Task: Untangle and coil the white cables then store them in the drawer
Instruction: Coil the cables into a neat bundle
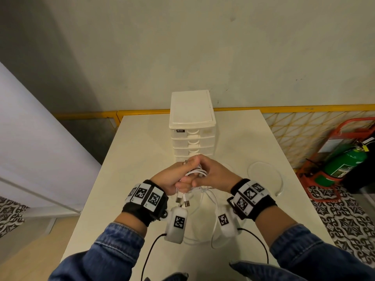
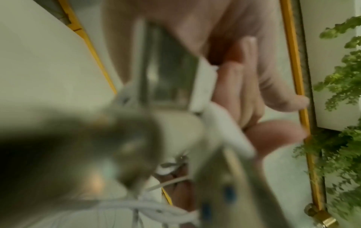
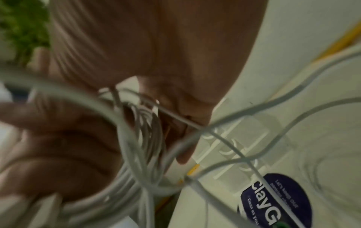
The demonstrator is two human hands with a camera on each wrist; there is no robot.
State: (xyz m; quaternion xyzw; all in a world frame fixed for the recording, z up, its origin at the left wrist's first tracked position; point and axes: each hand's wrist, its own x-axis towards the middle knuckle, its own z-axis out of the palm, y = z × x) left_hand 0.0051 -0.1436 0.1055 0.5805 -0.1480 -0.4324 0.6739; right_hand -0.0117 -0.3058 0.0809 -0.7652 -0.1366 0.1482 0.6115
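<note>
Both hands meet over the middle of the white table, just in front of the cream drawer unit. My left hand grips a small coil of white cable, and USB plugs hang below its palm. My right hand curls over the same coil from the right and pinches its strands. Loose cable trails from the hands in long loops toward me. In the right wrist view the coiled strands run between the fingers. The left wrist view is blurred; a white plug lies against the fingers.
All drawers of the unit look shut. A second white cable lies in a loose ring on the table to the right. A green fire extinguisher in a red stand sits on the floor beyond the table's right edge, before a yellow mesh fence.
</note>
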